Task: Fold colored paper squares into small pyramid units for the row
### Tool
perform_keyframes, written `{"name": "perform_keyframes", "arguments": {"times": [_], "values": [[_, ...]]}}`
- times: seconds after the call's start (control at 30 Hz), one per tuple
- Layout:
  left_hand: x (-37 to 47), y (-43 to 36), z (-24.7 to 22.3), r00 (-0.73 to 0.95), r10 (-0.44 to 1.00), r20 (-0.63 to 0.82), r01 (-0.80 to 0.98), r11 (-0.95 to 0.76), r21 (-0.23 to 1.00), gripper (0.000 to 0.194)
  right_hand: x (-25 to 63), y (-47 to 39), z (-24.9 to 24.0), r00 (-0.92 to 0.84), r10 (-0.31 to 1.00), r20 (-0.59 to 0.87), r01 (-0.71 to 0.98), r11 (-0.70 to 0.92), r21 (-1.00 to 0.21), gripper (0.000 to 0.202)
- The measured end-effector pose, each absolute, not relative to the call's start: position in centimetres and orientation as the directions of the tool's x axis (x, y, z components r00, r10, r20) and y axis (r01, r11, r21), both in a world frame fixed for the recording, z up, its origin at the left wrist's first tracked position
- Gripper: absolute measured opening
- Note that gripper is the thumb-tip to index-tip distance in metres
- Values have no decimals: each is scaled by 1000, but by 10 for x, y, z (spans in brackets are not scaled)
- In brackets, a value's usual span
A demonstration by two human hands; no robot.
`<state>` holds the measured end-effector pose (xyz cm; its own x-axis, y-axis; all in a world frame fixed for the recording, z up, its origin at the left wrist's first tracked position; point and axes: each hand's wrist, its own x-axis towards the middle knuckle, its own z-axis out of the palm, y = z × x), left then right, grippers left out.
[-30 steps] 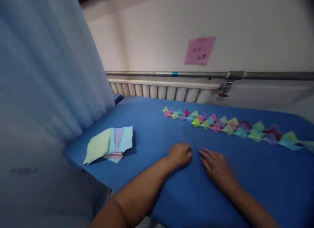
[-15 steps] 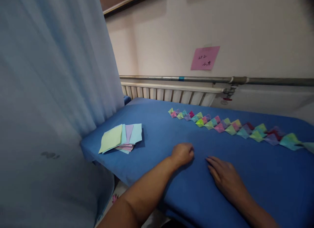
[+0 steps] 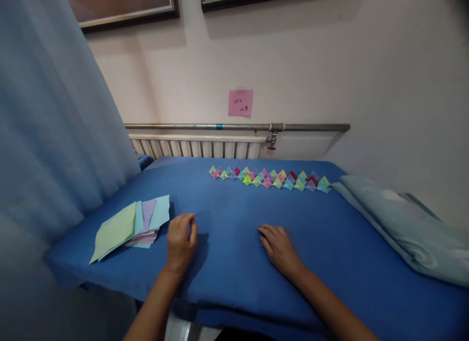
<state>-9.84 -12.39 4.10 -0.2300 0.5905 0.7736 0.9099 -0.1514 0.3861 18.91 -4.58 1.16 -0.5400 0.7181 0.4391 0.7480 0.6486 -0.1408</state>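
My left hand (image 3: 181, 241) has its fingers curled in, with nothing visible in them, and a shadow falls on the sheet beside it. Just left of it lies a loose stack of coloured paper (image 3: 115, 229), with green on top and blue, purple and pink sheets fanned out below. My right hand (image 3: 280, 245) rests on the blue sheet (image 3: 227, 263), fingers stretched out and nothing held. Beyond both hands, a zigzag row of small folded paper pieces (image 3: 267, 181) in many colours runs along the far side.
A folded pale green blanket (image 3: 399, 228) lies at the right. A light blue curtain (image 3: 54, 136) hangs at the left. Against the wall are a radiator (image 3: 205, 148), a pipe with a red-handled valve (image 3: 271, 140), a pink note (image 3: 241, 102) and framed pictures (image 3: 128, 9).
The view has turned right, bringing the blanket into sight. My left hand has moved left, closer to the paper stack. My right hand stays flat on the sheet.
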Motion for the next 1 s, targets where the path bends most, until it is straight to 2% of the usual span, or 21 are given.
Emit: {"name": "perform_keyframes", "arguments": {"times": [0.1,0.17,0.27,0.4,0.63,1.0], "values": [[-127,-135,32,-297,545,784,932,-12,362,20,189,-47,15,-538,741,403,755,636,-161,43],[-133,-140,25,-319,565,761,931,37,363,19,188,-48,18,-529,757,384,754,626,-197,43],[-124,-146,19,-302,625,720,928,18,373,19,189,-47,17,-527,759,383,738,632,-237,42],[-113,-147,19,-265,673,690,924,-29,382,21,191,-37,0,-519,721,459,725,656,-211,44],[-120,-155,12,-308,648,697,914,-1,405,21,193,-42,-15,-509,678,530,721,672,-168,53],[-121,-153,8,-338,642,688,897,-1,441,18,201,-58,-15,-451,758,471,744,611,-271,42]]}}
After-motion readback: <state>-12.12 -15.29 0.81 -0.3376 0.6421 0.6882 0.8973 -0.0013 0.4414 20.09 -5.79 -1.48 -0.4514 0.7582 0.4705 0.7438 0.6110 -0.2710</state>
